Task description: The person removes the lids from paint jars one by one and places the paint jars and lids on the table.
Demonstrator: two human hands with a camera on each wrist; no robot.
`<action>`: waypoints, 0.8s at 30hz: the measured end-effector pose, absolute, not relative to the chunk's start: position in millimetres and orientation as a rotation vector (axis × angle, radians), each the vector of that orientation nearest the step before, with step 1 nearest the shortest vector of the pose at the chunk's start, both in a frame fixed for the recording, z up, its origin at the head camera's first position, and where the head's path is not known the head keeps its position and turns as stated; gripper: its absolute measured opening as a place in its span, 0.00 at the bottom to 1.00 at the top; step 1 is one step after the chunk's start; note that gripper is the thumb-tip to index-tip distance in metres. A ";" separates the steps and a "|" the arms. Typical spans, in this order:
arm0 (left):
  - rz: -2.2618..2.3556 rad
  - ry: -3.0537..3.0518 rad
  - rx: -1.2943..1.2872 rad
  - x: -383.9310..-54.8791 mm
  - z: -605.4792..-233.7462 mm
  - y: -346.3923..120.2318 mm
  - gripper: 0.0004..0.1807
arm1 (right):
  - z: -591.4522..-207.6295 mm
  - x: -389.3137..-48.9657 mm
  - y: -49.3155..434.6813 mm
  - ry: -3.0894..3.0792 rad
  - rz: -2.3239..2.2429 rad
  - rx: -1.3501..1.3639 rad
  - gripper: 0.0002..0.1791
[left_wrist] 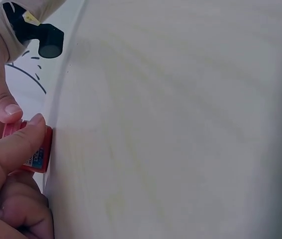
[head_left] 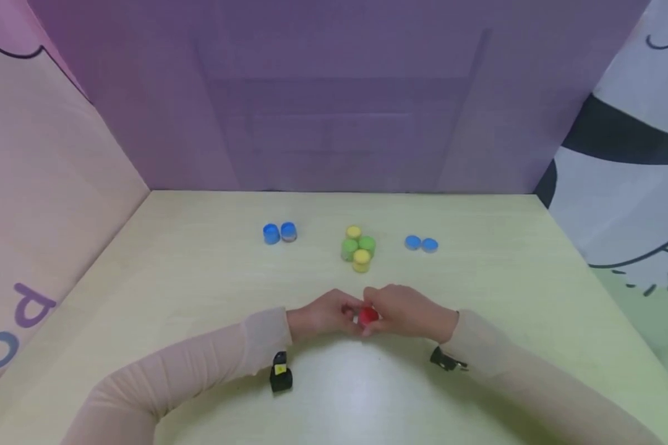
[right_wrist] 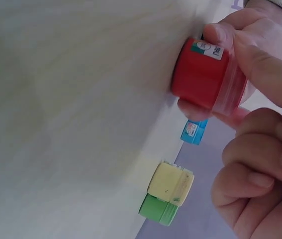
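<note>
Both hands meet over a small red paint jar (right_wrist: 200,74) close above the table, near its front. My left hand (head_left: 324,314) grips the jar's body between thumb and fingers; part of a label shows beside the thumb in the left wrist view. My right hand (head_left: 409,312) pinches the jar's translucent reddish lid (right_wrist: 232,89) with thumb and forefinger, the other fingers curled. The lid sits on the jar. Just beyond the hands, two green jars (head_left: 349,250) and two yellow jars (head_left: 361,261) stand bunched together with lids on.
Two blue jars (head_left: 271,234) stand side by side at the back left, their tops looking uncovered. Two flat blue lids (head_left: 421,244) lie at the back right. A purple wall (head_left: 339,123) closes off the table's (head_left: 200,272) far edge, with printed panels at both sides.
</note>
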State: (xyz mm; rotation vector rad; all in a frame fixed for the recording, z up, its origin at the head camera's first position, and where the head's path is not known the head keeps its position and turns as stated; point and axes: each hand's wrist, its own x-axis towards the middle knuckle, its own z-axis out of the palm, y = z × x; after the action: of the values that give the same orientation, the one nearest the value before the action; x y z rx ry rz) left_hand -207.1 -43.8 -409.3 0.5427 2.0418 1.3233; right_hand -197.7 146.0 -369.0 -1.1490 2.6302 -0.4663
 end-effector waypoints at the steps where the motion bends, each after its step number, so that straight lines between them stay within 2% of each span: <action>1: 1.325 2.041 0.542 -207.0 -409.4 -44.0 0.16 | -369.2 -198.4 146.0 2.623 -0.466 -1.161 0.17; 13: 1.327 2.048 0.635 -207.0 -414.7 -44.3 0.15 | -374.9 -208.6 149.3 2.540 -0.451 -1.298 0.13; 24: 1.359 2.025 0.528 -207.2 -412.5 -42.7 0.14 | -367.8 -216.0 153.1 2.399 -0.499 -1.367 0.07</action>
State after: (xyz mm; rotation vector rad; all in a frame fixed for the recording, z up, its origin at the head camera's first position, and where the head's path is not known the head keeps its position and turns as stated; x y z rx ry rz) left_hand -207.2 -42.7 -412.5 0.5282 2.0250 1.3593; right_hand -216.0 153.1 -367.8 -1.3670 2.3989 -0.4993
